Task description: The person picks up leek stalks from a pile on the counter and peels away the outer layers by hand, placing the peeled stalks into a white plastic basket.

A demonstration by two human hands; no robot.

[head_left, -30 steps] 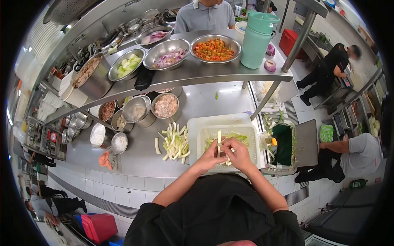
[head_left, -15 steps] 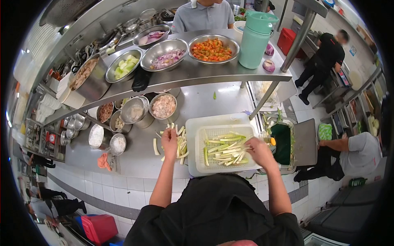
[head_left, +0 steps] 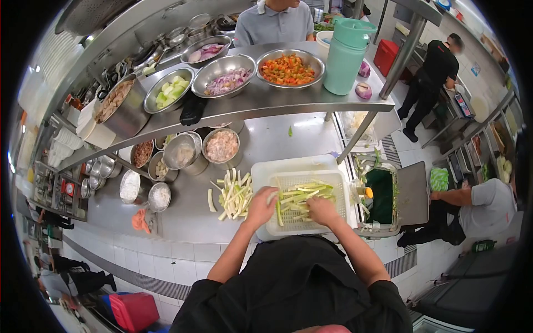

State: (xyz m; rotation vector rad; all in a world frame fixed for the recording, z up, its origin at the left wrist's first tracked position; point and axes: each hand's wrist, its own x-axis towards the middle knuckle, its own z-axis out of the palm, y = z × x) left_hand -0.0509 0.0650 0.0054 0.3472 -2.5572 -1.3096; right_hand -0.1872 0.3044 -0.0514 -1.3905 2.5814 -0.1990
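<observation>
A white perforated basket sits on a translucent white tray and holds pale green cut stalks that look like celery. My right hand is down in the basket, fingers closed on some of these stalks. At the basket's left edge is my left hand, its fingers bent together; a pale bit shows at the fingertips, too small to name. A loose pile of stalk pieces lies on the steel table left of the tray.
Metal pots with chopped food, among them one of pale pinkish pieces, stand at the left. A raised steel shelf carries bowls and a green jug. A lined bin is at the right. Other people stand around.
My left hand has moved right, from the loose pile to the basket's edge. My right hand has moved left, further into the basket. The stalks in the basket lie differently.
</observation>
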